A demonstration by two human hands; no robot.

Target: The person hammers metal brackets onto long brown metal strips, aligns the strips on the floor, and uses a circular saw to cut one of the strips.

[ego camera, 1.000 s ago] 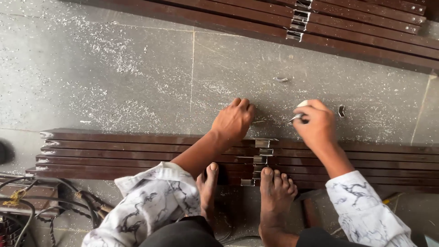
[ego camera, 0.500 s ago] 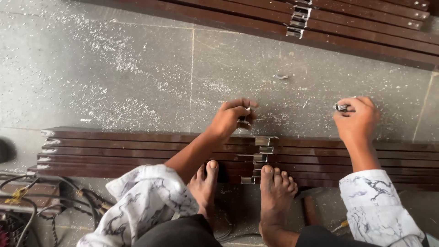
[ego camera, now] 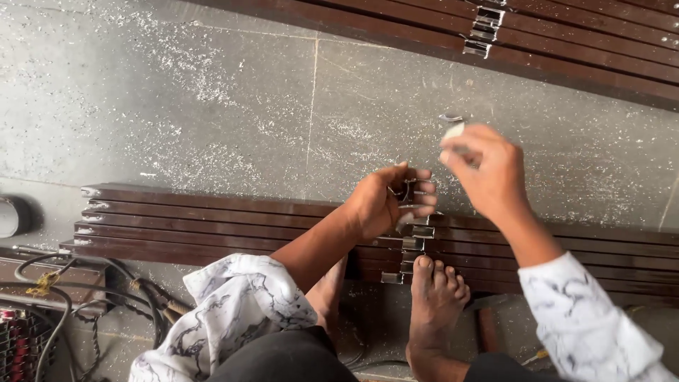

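Dusty grey stone floor (ego camera: 212, 106). Left hand (ego camera: 385, 201), grip closed on a small metal hinge (ego camera: 404, 189), stays over the dark wooden slats (ego camera: 212, 219); right hand (ego camera: 488, 173), at its 2 o'clock, has swung back inward, pinching a small pale piece (ego camera: 453, 131) nearer the hinge.

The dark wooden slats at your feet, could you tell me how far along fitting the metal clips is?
Done: several metal clips sit stacked across the slats. In hand: the left hand holds another clip, and the right hand lifts a small pale piece. How much is left cannot be told.
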